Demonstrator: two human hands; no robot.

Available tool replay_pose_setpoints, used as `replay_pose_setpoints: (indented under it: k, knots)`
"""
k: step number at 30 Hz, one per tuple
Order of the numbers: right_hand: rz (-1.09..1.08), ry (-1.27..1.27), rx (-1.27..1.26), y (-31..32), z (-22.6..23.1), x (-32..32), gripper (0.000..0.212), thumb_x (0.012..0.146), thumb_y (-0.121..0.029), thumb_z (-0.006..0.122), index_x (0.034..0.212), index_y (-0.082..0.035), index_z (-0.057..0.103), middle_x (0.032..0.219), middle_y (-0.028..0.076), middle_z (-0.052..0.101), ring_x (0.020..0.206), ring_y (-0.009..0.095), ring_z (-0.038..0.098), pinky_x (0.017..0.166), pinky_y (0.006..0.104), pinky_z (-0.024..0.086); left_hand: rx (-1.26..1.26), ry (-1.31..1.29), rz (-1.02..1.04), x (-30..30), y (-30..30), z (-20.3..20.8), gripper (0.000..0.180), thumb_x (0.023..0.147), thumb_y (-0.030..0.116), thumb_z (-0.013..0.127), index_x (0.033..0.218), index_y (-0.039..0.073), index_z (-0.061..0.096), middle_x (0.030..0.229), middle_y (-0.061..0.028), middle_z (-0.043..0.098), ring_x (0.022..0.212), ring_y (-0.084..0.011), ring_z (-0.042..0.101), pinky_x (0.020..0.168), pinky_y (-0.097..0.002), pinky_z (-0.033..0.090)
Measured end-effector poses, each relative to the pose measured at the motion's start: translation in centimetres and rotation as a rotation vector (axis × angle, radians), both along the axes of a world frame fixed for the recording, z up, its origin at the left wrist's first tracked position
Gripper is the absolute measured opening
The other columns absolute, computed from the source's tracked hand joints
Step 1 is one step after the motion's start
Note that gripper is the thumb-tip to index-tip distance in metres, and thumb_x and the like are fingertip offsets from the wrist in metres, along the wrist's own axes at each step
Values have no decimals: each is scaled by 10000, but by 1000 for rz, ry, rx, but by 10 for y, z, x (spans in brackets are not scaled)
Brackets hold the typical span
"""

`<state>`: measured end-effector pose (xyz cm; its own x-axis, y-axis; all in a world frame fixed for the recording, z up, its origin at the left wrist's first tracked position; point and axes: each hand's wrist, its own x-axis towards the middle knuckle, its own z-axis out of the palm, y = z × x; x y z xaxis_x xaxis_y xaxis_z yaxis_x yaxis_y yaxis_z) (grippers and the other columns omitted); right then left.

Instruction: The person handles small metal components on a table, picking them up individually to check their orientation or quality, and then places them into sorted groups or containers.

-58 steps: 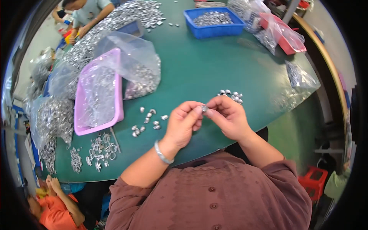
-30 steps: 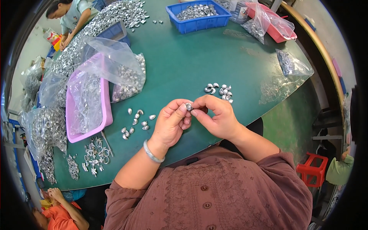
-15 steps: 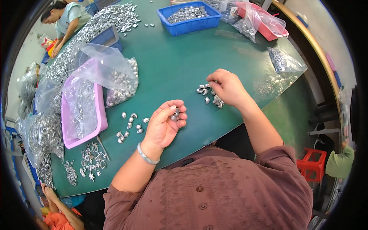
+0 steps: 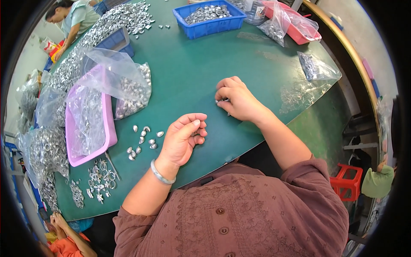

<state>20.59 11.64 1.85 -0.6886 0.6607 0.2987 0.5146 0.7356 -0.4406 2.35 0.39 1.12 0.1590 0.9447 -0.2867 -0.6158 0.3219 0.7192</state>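
My left hand (image 4: 185, 136) is raised over the green table with its fingers curled and the thumb against the index finger; they mostly hide the small silver pieces inside. Farther right, my right hand (image 4: 239, 100) rests on the tabletop, fingers bent down around small shiny metal pieces (image 4: 221, 101) that show only in slivers under the fingertips. To the left of my left hand lies a loose group of rounded, teardrop-like silver metal pieces (image 4: 153, 145).
A purple tray (image 4: 112, 136) and clear bag of silver pieces (image 4: 136, 92) stand left. Metal rings and small castings (image 4: 102, 177) lie near the left edge. Farther back are a blue bin (image 4: 209, 29), a pink tray (image 4: 303, 39) and a large heap (image 4: 124, 21). Co-workers sit on the left.
My right hand has moved a little left and lower, its fingers now covering the pieces that lay in view there. My left fingers have closed further, hiding the silver pieces seen in them.
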Motion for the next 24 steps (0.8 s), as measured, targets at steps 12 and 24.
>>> replay_pose_setpoints:
  k: [12,24]
  knots:
    - [207,431,-147,-44,21,-16,141,683,2,648,803,-32,581,763,61,586,706,207,564,616,293,439,182,160,98,9,-5,1,167,805,61,601,964,31,561,716,12,523,574,-53,458,492,-179,371]
    - [161,468,-211,-54,23,-15,138,709,-21,649,826,-24,576,741,85,590,673,221,573,585,297,455,226,228,129,10,-6,3,146,818,109,611,934,24,586,707,23,547,552,-29,444,476,-154,357]
